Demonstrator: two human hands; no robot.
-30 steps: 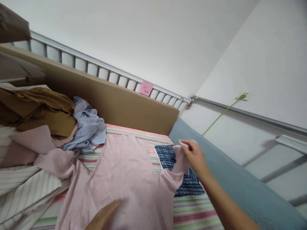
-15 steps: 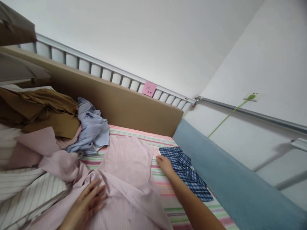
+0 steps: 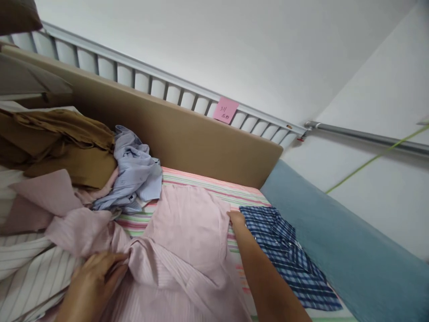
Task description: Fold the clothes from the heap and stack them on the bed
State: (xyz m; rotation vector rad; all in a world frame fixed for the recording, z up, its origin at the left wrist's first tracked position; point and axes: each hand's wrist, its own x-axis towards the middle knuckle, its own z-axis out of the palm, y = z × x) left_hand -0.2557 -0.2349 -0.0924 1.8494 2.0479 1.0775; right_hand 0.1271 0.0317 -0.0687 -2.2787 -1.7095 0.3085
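A pink shirt (image 3: 187, 232) lies spread on the striped bedsheet (image 3: 208, 185). My left hand (image 3: 95, 277) is closed on a bunched fold of the shirt near its left sleeve. My right hand (image 3: 236, 219) rests at the shirt's right edge, fingers pressed against the cloth; whether it grips the edge is hidden. Just right of that hand lies a folded blue checked shirt (image 3: 284, 255).
A heap of clothes fills the left: a light blue shirt (image 3: 136, 176), brown garments (image 3: 63, 143), mauve cloth (image 3: 43, 194), white striped fabric (image 3: 30, 273). A tan headboard (image 3: 187, 141) and grey rail with a pink note (image 3: 225, 110) stand behind. A blue pad (image 3: 338, 250) lines the right wall.
My right hand dropped the sleeve it held up, folded it over the shirt, and moved to the shirt's right edge. My left hand slid left and closed on the cloth.
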